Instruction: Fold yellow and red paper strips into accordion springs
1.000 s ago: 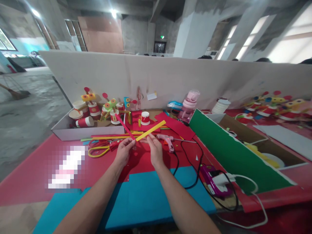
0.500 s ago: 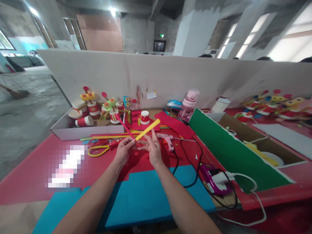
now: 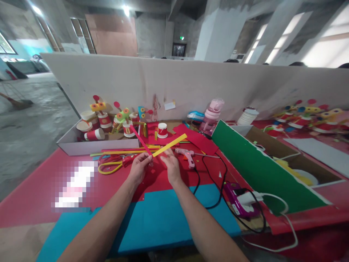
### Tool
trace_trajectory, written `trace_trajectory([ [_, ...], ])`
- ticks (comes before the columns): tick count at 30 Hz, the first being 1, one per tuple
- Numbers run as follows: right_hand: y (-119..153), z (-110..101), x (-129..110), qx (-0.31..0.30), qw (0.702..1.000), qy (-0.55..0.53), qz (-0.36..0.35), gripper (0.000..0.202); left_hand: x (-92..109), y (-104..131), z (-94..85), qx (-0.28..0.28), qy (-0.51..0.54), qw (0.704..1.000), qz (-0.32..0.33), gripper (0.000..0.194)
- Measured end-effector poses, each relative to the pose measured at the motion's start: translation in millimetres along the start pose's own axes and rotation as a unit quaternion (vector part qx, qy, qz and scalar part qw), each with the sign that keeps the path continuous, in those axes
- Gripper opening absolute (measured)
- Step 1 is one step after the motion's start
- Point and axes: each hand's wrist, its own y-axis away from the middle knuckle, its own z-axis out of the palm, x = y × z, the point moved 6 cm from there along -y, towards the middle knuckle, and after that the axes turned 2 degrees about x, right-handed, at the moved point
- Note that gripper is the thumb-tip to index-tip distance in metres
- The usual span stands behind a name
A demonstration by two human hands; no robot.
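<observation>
Between its thumb and fingertips, my left hand [image 3: 139, 167] pinches the ends of two paper strips where they meet at an angle. The pink-red strip [image 3: 141, 139] points up and left, while the yellow strip [image 3: 173, 144] slants up and right. My right hand [image 3: 171, 167] is just below the yellow strip, its fingers stretched and partly hidden behind it; I see no grip on the strip. A pink hot glue gun [image 3: 187, 156] lies right of this hand. Yellow-handled scissors [image 3: 110, 168] are to the left, beside more loose paper strips [image 3: 122, 152].
A white tray [image 3: 98, 148] at the back left carries paper-cup figures. One red cup [image 3: 162, 130] stands mid-table. At right are a green-sided box [image 3: 261, 171] and a purple power strip [image 3: 240, 203] with trailing cords. Blue board [image 3: 169, 222] covers the front edge.
The yellow strip has swung lower and further right. My right hand's fingers have dropped from beside its upper part to below it. My left hand keeps its pinch in nearly the same place.
</observation>
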Motion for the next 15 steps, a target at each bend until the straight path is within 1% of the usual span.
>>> trace_trajectory([
  [2, 1.1, -0.2, -1.2, 0.006, 1.000, 0.015, 0.003, 0.054, 0.2, -0.4, -1.0, 0.008, 0.004, 1.000, -0.001, 0.018],
  [4, 2.3, -0.5, -0.3, 0.017, 1.000, -0.014, 0.022, 0.063, 0.7, -0.3, -0.8, 0.009, 0.004, 1.000, -0.001, 0.018],
  [6, 3.1, 0.8, 0.0, 0.015, 0.999, -0.038, 0.029, 0.066, 1.0, 0.2, 0.5, 0.004, -0.001, 1.000, -0.002, 0.019],
  [7, 3.2, 1.7, -0.6, 0.009, 0.999, -0.038, 0.023, 0.063, 0.9, 0.5, 1.2, 0.000, -0.004, 1.000, -0.004, 0.019],
  [9, 2.7, 2.1, -2.2, 0.004, 1.000, -0.010, 0.001, 0.052, 0.7, 0.9, 1.8, -0.004, -0.006, 1.000, -0.006, 0.019],
  [11, 1.8, 0.4, -3.0, 0.014, 1.000, 0.019, -0.013, 0.038, 0.7, 0.8, 1.0, 0.000, -0.006, 1.000, -0.003, 0.019],
  [12, 1.5, -0.2, -2.9, 0.017, 1.000, 0.020, -0.011, 0.035, 0.7, 0.5, 0.4, 0.003, -0.006, 1.000, -0.002, 0.019],
  [13, 1.3, -0.4, -2.5, 0.019, 1.000, 0.011, -0.004, 0.037, 0.8, 0.3, -0.1, 0.005, -0.006, 1.000, -0.001, 0.019],
  [15, 1.6, 0.3, -1.5, 0.016, 1.000, -0.020, 0.018, 0.051, 0.8, 0.0, -0.2, 0.005, -0.007, 1.000, -0.001, 0.020],
])
